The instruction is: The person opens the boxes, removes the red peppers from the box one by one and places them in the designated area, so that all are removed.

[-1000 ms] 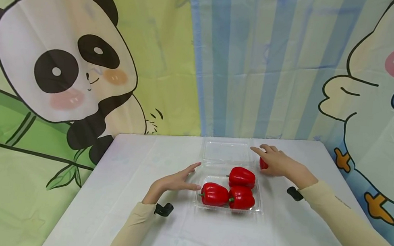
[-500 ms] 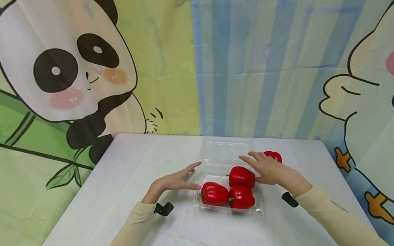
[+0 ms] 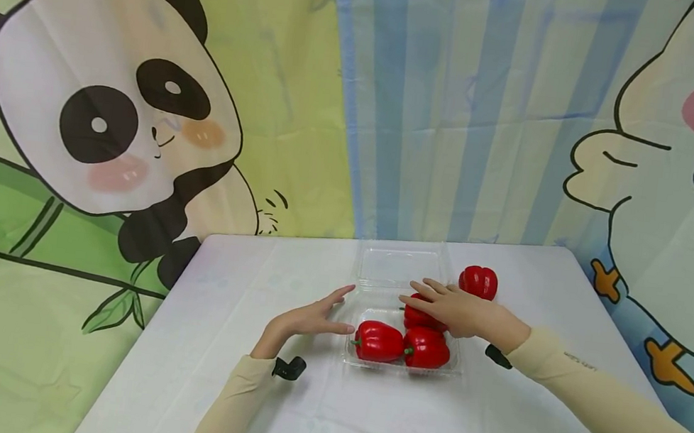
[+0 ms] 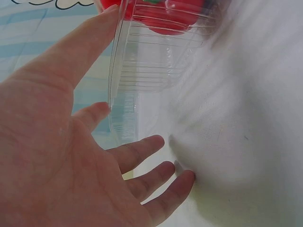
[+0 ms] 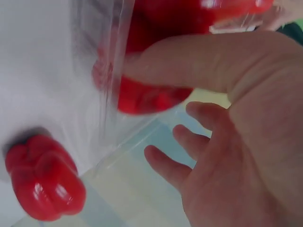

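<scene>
Three red bell peppers lie in the base of a clear plastic clamshell box (image 3: 362, 364): one front left (image 3: 379, 342), one front right (image 3: 427, 348), and a back pepper (image 3: 418, 317). My right hand (image 3: 463, 311) reaches over the back pepper with fingers spread, partly hiding it; in the right wrist view its thumb (image 5: 184, 64) overlaps the box's edge and a pepper. Behind that hand, a fourth bell pepper (image 3: 478, 281) sits on the table outside the box. My left hand (image 3: 308, 318) stays at the box's left side, fingers spread, thumb tip (image 4: 111, 13) right at the rim.
The box's clear lid (image 3: 399, 267) lies folded back toward the table's far edge. A white cloth covers the table (image 3: 374, 427). Behind it hangs a curtain printed with a panda (image 3: 109, 104) and a white bird (image 3: 679, 233).
My right hand has moved from the pepper outside the box leftward and nearer, over the back pepper inside. The outside pepper now shows fully. My left hand has stayed in place.
</scene>
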Motion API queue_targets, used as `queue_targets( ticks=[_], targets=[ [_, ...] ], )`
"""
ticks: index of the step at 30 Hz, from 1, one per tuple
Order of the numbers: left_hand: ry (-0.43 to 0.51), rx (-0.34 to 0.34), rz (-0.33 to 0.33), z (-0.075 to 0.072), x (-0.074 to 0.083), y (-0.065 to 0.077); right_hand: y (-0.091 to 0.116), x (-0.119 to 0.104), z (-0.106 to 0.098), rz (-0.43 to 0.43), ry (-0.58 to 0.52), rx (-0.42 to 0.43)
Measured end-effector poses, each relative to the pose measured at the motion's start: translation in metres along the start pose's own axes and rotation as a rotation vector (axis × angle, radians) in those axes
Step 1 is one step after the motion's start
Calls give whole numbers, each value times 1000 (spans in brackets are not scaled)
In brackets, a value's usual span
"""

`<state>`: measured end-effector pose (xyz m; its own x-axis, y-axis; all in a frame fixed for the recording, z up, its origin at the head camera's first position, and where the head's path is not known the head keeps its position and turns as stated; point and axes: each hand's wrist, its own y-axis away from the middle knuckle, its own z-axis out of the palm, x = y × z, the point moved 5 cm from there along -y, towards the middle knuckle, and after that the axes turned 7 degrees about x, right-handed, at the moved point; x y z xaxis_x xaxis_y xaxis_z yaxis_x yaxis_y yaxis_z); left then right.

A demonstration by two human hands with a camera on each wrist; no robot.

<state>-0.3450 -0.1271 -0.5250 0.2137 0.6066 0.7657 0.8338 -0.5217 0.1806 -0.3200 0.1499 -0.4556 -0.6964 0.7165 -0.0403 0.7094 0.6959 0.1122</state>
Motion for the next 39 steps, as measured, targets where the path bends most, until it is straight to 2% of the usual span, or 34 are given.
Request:
queue_targets(
  ticks=[13,24,39],
  targets=[
    [-2,0,-15,1,-3,-1,-3,-9,14,-8,44,72],
    [2,0,-9,1,-2,-1,-1,-14,13,-3,97,151],
    [8,-2,-15,0,-1,-1,-1,-12,4,-43,106,149]
  ],
)
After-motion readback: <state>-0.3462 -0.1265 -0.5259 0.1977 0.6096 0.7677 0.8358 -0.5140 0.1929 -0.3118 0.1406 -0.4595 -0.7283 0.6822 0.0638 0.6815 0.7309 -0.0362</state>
